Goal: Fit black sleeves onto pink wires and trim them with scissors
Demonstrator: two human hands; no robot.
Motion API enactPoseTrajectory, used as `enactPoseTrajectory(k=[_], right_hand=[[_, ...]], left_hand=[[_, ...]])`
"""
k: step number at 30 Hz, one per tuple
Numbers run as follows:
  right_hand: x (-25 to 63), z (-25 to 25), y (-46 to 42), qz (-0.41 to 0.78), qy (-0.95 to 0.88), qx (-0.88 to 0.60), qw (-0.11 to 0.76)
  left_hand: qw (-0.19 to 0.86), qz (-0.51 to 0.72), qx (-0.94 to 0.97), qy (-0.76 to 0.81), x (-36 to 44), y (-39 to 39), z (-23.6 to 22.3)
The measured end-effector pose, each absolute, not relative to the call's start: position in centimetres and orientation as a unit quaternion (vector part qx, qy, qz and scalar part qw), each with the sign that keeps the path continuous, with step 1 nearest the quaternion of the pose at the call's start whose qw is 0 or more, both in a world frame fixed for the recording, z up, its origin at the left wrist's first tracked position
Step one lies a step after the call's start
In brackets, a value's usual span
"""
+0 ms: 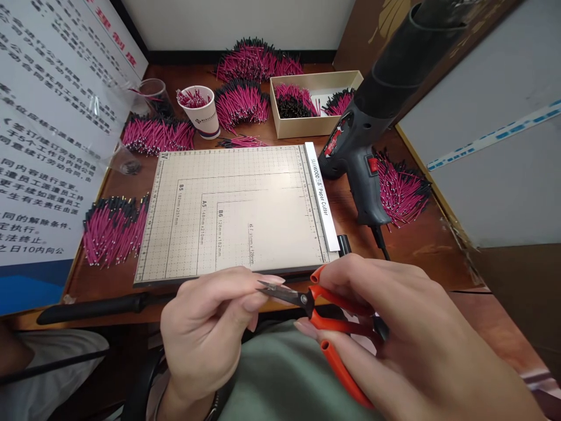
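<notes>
Before the near edge of the paper cutter (236, 234), orange-handled scissors (304, 299) were grasped in the grip of the right hand (394, 327). Their long axis was set crosswise, the narrow, tapering dark metal blades being pointed left and slightly away, toward the fingertips of the left hand (205, 327). That hand's grip was pinched together; whether anything small was held there could not be told. Beyond, the cutter's pale, flat board was printed with a fine grid and edged by a white strip. Magenta wires (116, 231) with black ends were heaped on the brown wooden bench (421, 248), left of the board. To the right, a dark grey heat gun (372, 126) was placed. Farther back, more wires were contained by a tapered paper cup (204, 120) and a rectangular box (307, 127).
</notes>
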State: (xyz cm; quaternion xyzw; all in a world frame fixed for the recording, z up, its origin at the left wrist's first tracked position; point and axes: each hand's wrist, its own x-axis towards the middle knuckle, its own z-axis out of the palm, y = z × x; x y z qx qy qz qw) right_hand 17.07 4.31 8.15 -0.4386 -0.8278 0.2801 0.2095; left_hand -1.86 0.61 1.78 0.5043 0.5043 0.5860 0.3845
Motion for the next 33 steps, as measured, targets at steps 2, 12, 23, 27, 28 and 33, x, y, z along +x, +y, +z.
enactPoseTrajectory(k=[2, 12, 23, 27, 28, 33], right_hand=[[17.1, 8.2, 4.3, 0.28, -0.835, -0.428, 0.205], [17.3, 8.1, 4.2, 0.27, -0.846, -0.414, 0.199], [17.3, 8.2, 4.3, 0.282, -0.837, -0.416, 0.219], [17.1, 7.6, 4.3, 0.297, -0.818, -0.414, 0.266], [17.0, 7.5, 4.3, 0.304, -0.811, -0.419, 0.273], [16.9, 7.4, 4.1, 0.302, -0.807, -0.428, 0.272]], left_hand=[[0.388, 0.581, 0.514, 0.498, -1.9, 0.6, 1.8], [0.378, 0.604, 0.548, 0.437, -2.3, 1.0, 1.4], [0.389, 0.597, 0.54, 0.448, -2.2, 0.7, 1.5], [0.433, 0.593, 0.515, 0.443, -2.0, 0.6, 2.0], [0.445, 0.592, 0.507, 0.44, -2.0, 0.6, 2.1], [0.438, 0.583, 0.521, 0.443, -2.2, 0.5, 1.8]])
